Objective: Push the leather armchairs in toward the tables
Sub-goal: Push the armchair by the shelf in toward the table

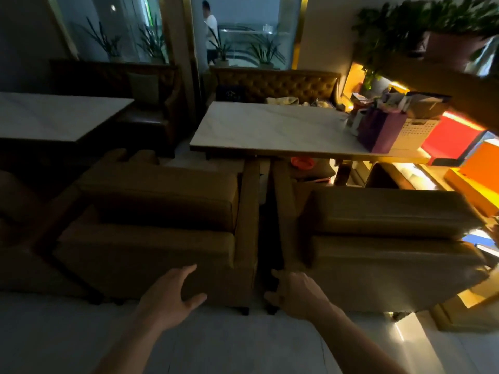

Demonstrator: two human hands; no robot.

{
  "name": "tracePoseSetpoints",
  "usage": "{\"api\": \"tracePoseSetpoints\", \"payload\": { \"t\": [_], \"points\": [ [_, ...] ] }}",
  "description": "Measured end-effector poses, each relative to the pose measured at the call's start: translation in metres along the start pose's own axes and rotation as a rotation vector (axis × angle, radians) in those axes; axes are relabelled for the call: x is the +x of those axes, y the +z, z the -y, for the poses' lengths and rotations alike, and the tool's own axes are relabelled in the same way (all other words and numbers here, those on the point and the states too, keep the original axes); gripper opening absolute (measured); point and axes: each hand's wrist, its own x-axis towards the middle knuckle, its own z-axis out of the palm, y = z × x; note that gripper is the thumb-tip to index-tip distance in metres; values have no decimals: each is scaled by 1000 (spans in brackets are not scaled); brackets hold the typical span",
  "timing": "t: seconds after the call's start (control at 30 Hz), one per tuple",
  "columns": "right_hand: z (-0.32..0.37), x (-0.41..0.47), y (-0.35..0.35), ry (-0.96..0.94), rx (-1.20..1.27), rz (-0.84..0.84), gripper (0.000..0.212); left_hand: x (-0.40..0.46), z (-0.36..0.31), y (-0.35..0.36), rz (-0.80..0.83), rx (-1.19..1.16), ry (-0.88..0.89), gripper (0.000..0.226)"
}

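Note:
Two brown leather armchairs stand side by side with their backs toward me, facing a white marble table (270, 130). The left armchair (162, 211) sits a little nearer the table than the right armchair (391, 238), with a narrow dark gap between them. My left hand (172, 298) is open, fingers spread, at the back of the left armchair near its right corner. My right hand (294, 290) is at the back left corner of the right armchair, its fingers curled around that edge.
A second marble table (54, 114) stands at the left with a dark chair (16, 211) beside it. A tufted bench (275, 85) lies behind the main table. A purple bag (380, 130) and a white basket (413, 133) sit on the table's right end. Potted plants (432, 31) hang upper right. A person (210, 25) stands far behind glass.

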Motion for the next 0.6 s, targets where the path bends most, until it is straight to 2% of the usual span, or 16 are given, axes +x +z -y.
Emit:
{"api": "tracePoseSetpoints", "payload": {
  "t": [0.1,0.13,0.27,0.33,0.5,0.6],
  "points": [
    [55,72,26,18,-13,-48,47,69,62,-17,22,21,31,87],
    [74,94,32,31,-9,-62,48,90,80,-23,35,36,44,89],
    [131,177,55,33,-26,-142,82,175,135,-43,86,102,87,91],
    [147,211,65,17,-60,-163,91,211,152,-49,122,170,115,93],
    [161,270,99,18,-154,-181,100,267,186,-36,126,297,183,105],
    [161,284,118,39,-123,-234,95,285,198,-27,88,328,219,105]
  ]
}}
